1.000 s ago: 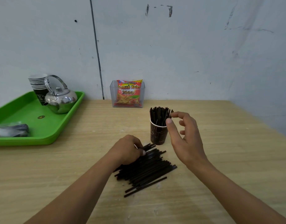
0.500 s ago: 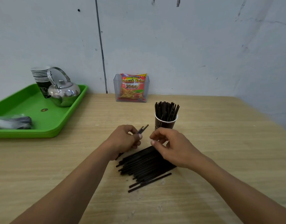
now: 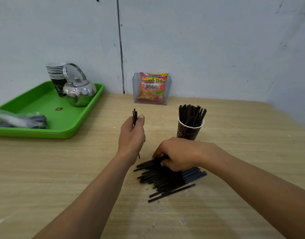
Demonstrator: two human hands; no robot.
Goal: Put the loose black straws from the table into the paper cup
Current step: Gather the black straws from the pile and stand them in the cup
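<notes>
Left hand (image 3: 132, 135) grips a small bundle of straws (image 3: 135, 114); right hand (image 3: 179, 155) on the pile of loose straws (image 3: 167, 180).
Bundle upright above the bench (image 3: 234, 135), 11 o'clock from pile. Right hand's fingers and thumb curl round the top straws at the pile's far edge; knuckles hide the base of the paper cup (image 3: 188, 131), which is upright at 1 o'clock and packed with standing straws (image 3: 191, 114). Green tray (image 3: 45, 107) at 10 o'clock carries kettle (image 3: 79, 90), cup stack (image 3: 56, 73), plastic bag (image 3: 19, 119). Snack packet (image 3: 152, 87) at 12 o'clock, by the wall.
</notes>
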